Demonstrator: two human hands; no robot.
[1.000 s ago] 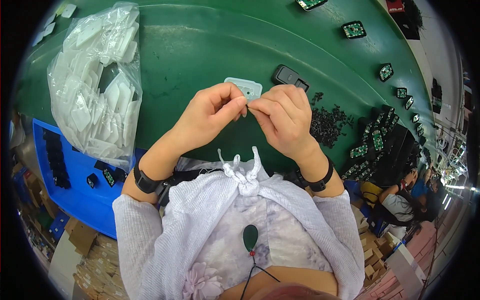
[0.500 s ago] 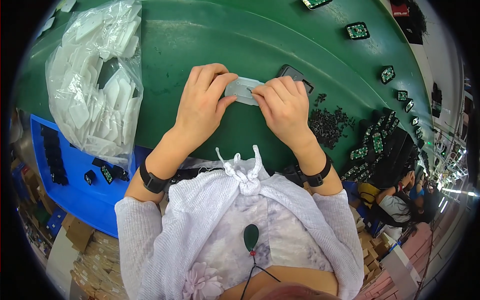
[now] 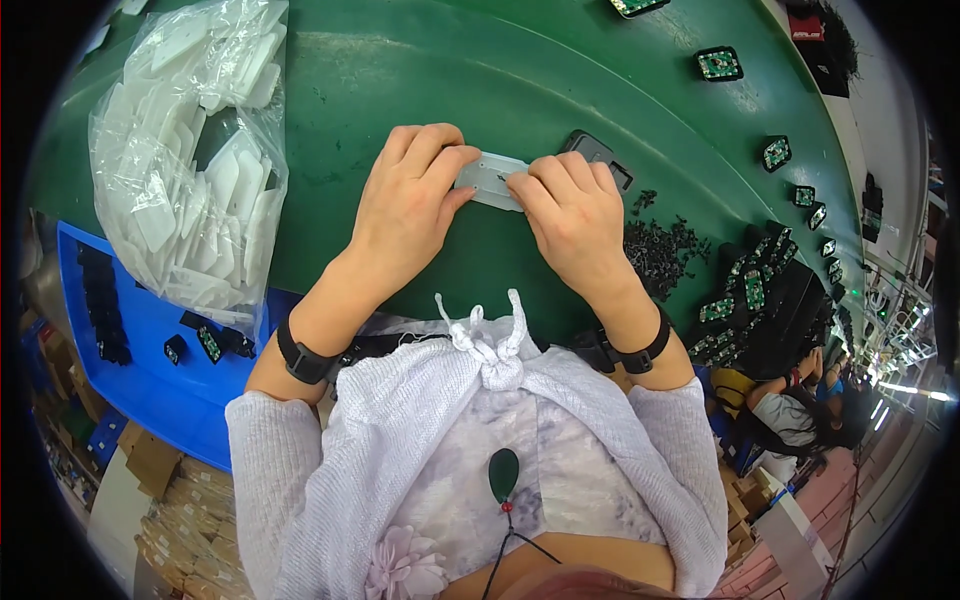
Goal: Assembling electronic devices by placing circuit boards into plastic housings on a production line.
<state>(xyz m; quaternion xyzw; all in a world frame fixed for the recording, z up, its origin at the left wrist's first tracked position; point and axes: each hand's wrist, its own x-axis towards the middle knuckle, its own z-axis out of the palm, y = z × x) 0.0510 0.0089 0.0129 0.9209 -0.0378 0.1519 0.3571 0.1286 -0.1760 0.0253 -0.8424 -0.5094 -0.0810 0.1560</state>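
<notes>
A translucent whitish plastic plate [image 3: 490, 184] with clipped corners is held over the green table between my two hands. My left hand [image 3: 410, 195] pinches its left end between thumb and fingers. My right hand [image 3: 575, 205] has its fingertips closed on the plate's right end. A tiny black part [image 3: 503, 177] shows on the plate beside the right fingertips; whether it is seated there I cannot tell. Behind the right hand lies a dark grey plastic housing [image 3: 597, 155] with a rectangular opening, partly covered by that hand.
Small black parts [image 3: 665, 250] lie heaped right of my right hand. Farther right are black housings with green circuit boards [image 3: 752, 285], with others along the far edge [image 3: 719, 65]. A clear bag of white plates [image 3: 200, 160] overlaps a blue tray [image 3: 150, 390] at left. A person [image 3: 790, 415] sits at far right.
My right fingertips have shifted slightly right, from over the plate to its right end. The tiny black part now shows more plainly on the plate. My left hand keeps its grip.
</notes>
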